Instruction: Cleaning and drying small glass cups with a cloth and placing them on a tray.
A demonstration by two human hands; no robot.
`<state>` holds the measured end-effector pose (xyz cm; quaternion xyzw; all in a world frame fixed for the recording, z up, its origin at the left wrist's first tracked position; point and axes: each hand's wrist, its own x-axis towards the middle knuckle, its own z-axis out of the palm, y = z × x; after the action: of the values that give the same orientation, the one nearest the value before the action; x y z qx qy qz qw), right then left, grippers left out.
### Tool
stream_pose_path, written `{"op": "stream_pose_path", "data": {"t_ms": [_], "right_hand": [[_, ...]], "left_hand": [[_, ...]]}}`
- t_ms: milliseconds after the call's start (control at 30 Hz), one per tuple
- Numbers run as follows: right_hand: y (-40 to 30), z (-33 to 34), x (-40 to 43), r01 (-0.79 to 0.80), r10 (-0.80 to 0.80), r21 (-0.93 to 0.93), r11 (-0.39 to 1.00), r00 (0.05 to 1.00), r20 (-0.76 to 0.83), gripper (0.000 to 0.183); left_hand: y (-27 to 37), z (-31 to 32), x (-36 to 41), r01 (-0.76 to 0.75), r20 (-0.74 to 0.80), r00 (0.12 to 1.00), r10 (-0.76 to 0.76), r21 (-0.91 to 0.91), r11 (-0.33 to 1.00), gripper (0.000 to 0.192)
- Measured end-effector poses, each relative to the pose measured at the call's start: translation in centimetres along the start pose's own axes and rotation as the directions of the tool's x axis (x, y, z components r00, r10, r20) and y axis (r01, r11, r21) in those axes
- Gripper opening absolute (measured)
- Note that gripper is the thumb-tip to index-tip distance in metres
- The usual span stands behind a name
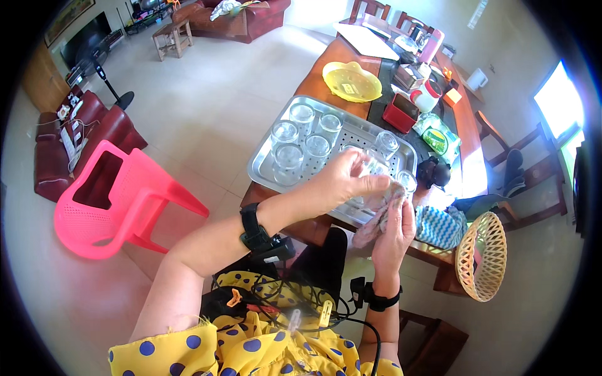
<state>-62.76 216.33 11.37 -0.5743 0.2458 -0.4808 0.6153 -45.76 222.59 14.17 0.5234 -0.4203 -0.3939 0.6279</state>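
A clear glass is gripped in my left hand, over the right part of a perforated metal tray. My right hand pinches a pale, pinkish cloth, which reaches up to the end of that glass and hangs below my fingers. Several clear glasses stand upside down on the tray, among them one at its near left and one toward the right. My left hand and forearm hide part of the tray and some of the glassware there.
On the wooden table sit a yellow plastic basket, a red box, a green-and-white packet and a blue-striped cloth. A woven basket lies at the right edge. A pink plastic chair stands left. Black cables cross my lap.
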Motion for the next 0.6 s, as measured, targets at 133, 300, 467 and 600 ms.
{"op": "stream_pose_path", "data": {"t_ms": [133,300,467,600], "right_hand": [[-0.1,-0.2,0.8,0.228,-0.227,-0.268,0.936,0.973,0.037,0.024],[-1.5,0.6,2.2,0.497,-0.372,-0.563,0.660,0.867,0.331,0.018],[-2.3,1.6,2.9,0.667,-0.437,-0.673,0.321,0.735,0.519,0.017],[-2.5,0.5,2.7,0.604,-0.395,-0.751,0.266,0.779,0.487,0.012]], "left_hand": [[-1.3,0.5,-1.1,-0.190,0.103,0.981,0.163,0.375,0.907,0.056],[-3.7,0.0,-0.6,-0.350,0.066,0.934,0.351,0.368,0.862,0.061],[-5.1,0.1,-0.8,-0.289,0.043,0.954,0.298,0.404,0.868,0.065],[-5.1,0.3,-0.8,-0.293,0.028,0.951,0.308,0.402,0.867,0.071]]}}
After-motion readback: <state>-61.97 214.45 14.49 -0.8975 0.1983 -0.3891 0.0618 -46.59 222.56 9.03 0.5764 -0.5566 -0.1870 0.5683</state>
